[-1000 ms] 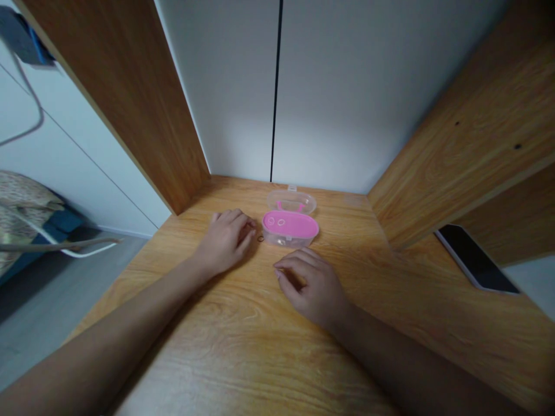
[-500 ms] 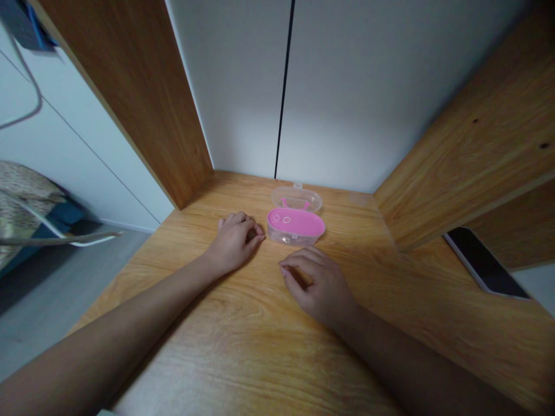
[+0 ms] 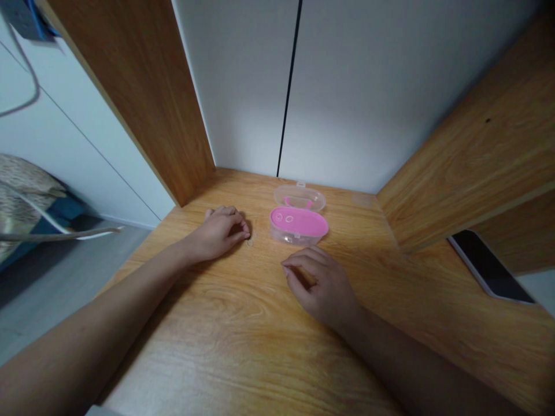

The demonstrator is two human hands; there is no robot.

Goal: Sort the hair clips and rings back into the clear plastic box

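My left hand (image 3: 223, 233) rests on the wooden tabletop, thumb and index finger pressed together; whatever is between them, if anything, is too small to make out. Right at those fingertips lies a small thin ring-shaped band (image 3: 250, 243). To the right stands an oval clear plastic box (image 3: 288, 236) with a pink top surface (image 3: 306, 221), on which two small pale rings (image 3: 289, 219) show. Its clear lid (image 3: 318, 199), with a pink handle, is flipped back behind it. Just in front of the box, my right hand (image 3: 323, 284) holds a closed pinch, its contents unclear.
A white panel wall (image 3: 247, 104) rises behind the tabletop (image 3: 225, 323), with a brown wooden panel (image 3: 143, 98) at left and wooden boards (image 3: 468, 173) at right. A dark-screened phone (image 3: 489, 266) lies far right. Floor (image 3: 113, 248) shows past the left edge.
My left hand has moved left, away from the box, uncovering the small ring-shaped band on the table. The right hand keeps its pinch in nearly the same place.
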